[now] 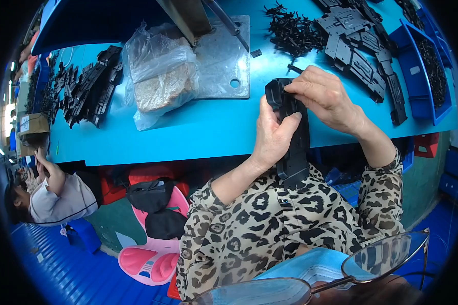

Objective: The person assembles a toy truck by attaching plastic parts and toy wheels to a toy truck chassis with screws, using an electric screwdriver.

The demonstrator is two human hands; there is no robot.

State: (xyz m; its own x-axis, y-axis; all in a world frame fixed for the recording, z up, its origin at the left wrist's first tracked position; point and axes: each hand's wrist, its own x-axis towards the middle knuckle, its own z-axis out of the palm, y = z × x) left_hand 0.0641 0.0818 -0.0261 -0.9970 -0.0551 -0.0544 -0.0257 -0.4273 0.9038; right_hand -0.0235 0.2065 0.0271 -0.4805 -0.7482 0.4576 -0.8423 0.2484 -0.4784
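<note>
A long black plastic part [300, 133] is held upright in front of my chest, its lower end close to my patterned shirt. My left hand [276, 134] grips it from the left side, thumb laid across its face. At the part's top end, the fingertips of my right hand [320, 94] are pinched together against it; whatever they hold there is too small to make out. Just beyond, a pile of small black plastic pieces [295, 31] lies on the blue table [208, 137]. Stacked flat black plastic parts [359, 61] lie to the right of the pile.
A metal plate [224, 66] with a plastic-wrapped block [165, 84] lies left of my hands. Further left are more black parts [94, 86]. A blue bin [409, 76] of small dark pieces stands at right. Another person [61, 198] sits at far left, near a pink chair [150, 262].
</note>
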